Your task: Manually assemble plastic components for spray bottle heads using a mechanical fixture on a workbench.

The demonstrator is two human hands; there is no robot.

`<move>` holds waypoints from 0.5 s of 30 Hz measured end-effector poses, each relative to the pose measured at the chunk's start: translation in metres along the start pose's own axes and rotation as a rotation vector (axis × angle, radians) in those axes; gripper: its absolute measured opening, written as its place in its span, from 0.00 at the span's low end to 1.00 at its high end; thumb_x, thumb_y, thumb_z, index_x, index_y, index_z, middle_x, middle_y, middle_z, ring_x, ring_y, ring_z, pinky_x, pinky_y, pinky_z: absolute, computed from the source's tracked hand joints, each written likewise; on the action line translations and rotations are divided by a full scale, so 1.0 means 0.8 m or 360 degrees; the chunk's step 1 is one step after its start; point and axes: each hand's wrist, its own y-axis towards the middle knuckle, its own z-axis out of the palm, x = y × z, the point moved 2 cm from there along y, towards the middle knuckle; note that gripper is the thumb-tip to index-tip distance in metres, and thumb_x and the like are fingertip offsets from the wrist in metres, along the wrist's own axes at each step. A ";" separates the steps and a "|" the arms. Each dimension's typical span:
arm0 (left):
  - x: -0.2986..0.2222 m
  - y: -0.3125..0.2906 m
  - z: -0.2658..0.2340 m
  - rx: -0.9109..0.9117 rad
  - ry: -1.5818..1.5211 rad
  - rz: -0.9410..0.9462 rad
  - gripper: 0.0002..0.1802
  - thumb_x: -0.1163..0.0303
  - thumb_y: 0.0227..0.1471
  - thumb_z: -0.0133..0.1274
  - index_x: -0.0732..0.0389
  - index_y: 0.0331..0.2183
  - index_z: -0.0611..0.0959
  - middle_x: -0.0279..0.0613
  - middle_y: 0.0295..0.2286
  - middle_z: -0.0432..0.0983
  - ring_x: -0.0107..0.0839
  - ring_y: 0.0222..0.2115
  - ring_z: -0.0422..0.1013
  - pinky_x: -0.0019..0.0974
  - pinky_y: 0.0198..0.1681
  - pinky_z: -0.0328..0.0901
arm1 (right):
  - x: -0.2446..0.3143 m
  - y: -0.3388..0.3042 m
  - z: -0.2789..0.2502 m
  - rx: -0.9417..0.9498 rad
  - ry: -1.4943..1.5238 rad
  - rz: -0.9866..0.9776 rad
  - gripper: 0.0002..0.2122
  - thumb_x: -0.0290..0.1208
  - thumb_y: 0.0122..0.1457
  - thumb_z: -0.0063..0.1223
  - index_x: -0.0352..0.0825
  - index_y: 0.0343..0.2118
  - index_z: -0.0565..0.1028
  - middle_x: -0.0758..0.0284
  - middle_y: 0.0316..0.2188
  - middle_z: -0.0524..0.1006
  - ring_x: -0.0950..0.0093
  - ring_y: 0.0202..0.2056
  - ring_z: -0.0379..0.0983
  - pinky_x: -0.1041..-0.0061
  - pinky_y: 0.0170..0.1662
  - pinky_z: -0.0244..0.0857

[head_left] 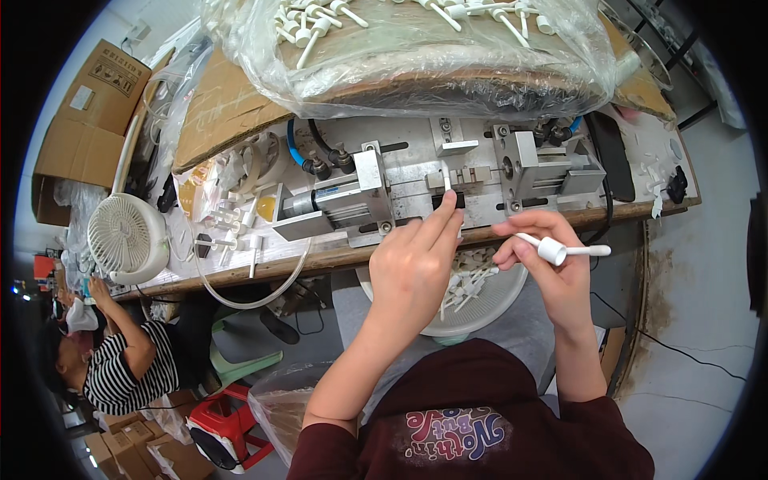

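My right hand (pixel 556 268) pinches a white capped applicator (pixel 552 251) between thumb and fingers, its wand lying sideways and its rounded tip pointing right. At the metal fixture (pixel 462 178) in the middle of the bench, my left hand (pixel 416 268) reaches forward with its fingers close together. The fingertips close on the near end of another white applicator (pixel 446 174), whose slim part shows just beyond them; my left thumb is mostly hidden. Below my hands, a white bowl (pixel 498 310) in my lap area holds many white applicators.
Metal cylinder clamps, left (pixel 370 188) and right (pixel 516 172), flank the fixture. Clear plastic sheeting (pixel 448 88) with applicators lies on cardboard behind. A white fan (pixel 128 238) and loose applicators (pixel 254 254) are at left. A black phone-like slab (pixel 610 156) lies right. Another person (pixel 132 364) sits far left.
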 end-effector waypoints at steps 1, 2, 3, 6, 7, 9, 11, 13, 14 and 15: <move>0.001 0.000 0.003 0.0024 0.0063 0.0007 0.16 0.73 0.41 0.65 0.59 0.37 0.86 0.37 0.44 0.81 0.33 0.24 0.75 0.32 0.28 0.69 | 0.000 -0.001 0.001 -0.0028 -0.0033 -0.0074 0.10 0.18 0.64 0.46 0.26 0.48 0.67 0.53 0.44 0.77 0.75 0.38 0.78 0.79 0.41 0.72; 0.001 0.005 0.003 0.0047 0.0078 0.0000 0.16 0.73 0.41 0.65 0.58 0.37 0.86 0.36 0.43 0.81 0.33 0.22 0.74 0.31 0.27 0.68 | 0.000 -0.001 0.001 -0.0058 -0.0067 -0.0147 0.10 0.18 0.64 0.46 0.26 0.48 0.66 0.52 0.45 0.77 0.74 0.39 0.78 0.78 0.42 0.72; 0.001 0.011 0.000 0.0069 0.0094 -0.0007 0.15 0.73 0.41 0.65 0.58 0.37 0.86 0.35 0.42 0.82 0.33 0.21 0.73 0.31 0.27 0.68 | -0.001 -0.002 0.002 -0.0087 -0.0102 -0.0219 0.10 0.17 0.64 0.46 0.27 0.47 0.65 0.51 0.46 0.76 0.72 0.39 0.78 0.78 0.43 0.73; 0.002 0.015 -0.001 0.0103 0.0113 -0.0017 0.15 0.72 0.41 0.65 0.57 0.37 0.86 0.33 0.42 0.82 0.33 0.18 0.72 0.31 0.25 0.67 | -0.002 -0.003 0.005 -0.0208 -0.0375 -0.0572 0.08 0.18 0.64 0.47 0.28 0.43 0.62 0.44 0.48 0.74 0.68 0.42 0.79 0.73 0.45 0.74; 0.002 0.015 0.000 0.0110 0.0115 -0.0019 0.15 0.71 0.41 0.65 0.58 0.37 0.86 0.33 0.42 0.82 0.32 0.17 0.71 0.31 0.24 0.67 | -0.004 -0.004 0.005 -0.0245 -0.0466 -0.0699 0.08 0.18 0.64 0.47 0.29 0.43 0.62 0.43 0.49 0.73 0.66 0.42 0.79 0.72 0.45 0.74; 0.003 0.015 -0.002 0.0119 0.0092 -0.0033 0.16 0.70 0.41 0.65 0.57 0.37 0.86 0.32 0.42 0.82 0.33 0.18 0.71 0.31 0.24 0.67 | -0.006 -0.005 0.006 -0.0176 -0.0654 -0.0869 0.08 0.15 0.62 0.48 0.28 0.41 0.62 0.40 0.49 0.73 0.61 0.43 0.80 0.69 0.45 0.75; 0.004 0.015 -0.004 0.0140 0.0056 -0.0060 0.16 0.70 0.41 0.66 0.58 0.37 0.86 0.33 0.41 0.82 0.33 0.19 0.73 0.31 0.24 0.67 | -0.008 -0.005 0.009 -0.0129 -0.0734 -0.0983 0.09 0.13 0.61 0.48 0.28 0.41 0.63 0.40 0.49 0.73 0.60 0.44 0.80 0.69 0.46 0.75; 0.004 0.015 -0.008 0.0174 0.0007 -0.0100 0.18 0.69 0.40 0.68 0.58 0.38 0.86 0.35 0.39 0.83 0.31 0.20 0.75 0.30 0.25 0.68 | -0.013 -0.003 0.009 -0.0122 -0.0728 -0.1022 0.09 0.13 0.59 0.50 0.28 0.40 0.65 0.39 0.49 0.73 0.58 0.44 0.79 0.68 0.45 0.75; 0.002 0.014 -0.012 0.0184 -0.0294 -0.0147 0.19 0.70 0.39 0.69 0.58 0.38 0.86 0.36 0.38 0.82 0.30 0.22 0.76 0.29 0.26 0.69 | -0.015 -0.003 0.009 -0.0127 -0.0756 -0.1031 0.09 0.14 0.59 0.51 0.28 0.40 0.65 0.39 0.49 0.73 0.57 0.44 0.79 0.67 0.44 0.76; -0.003 0.014 -0.019 0.0194 -0.0595 -0.0193 0.19 0.70 0.38 0.70 0.59 0.37 0.85 0.37 0.36 0.82 0.29 0.24 0.77 0.29 0.27 0.70 | -0.016 -0.003 0.010 -0.0132 -0.0783 -0.1040 0.09 0.15 0.59 0.52 0.27 0.40 0.66 0.39 0.49 0.73 0.56 0.44 0.79 0.67 0.44 0.76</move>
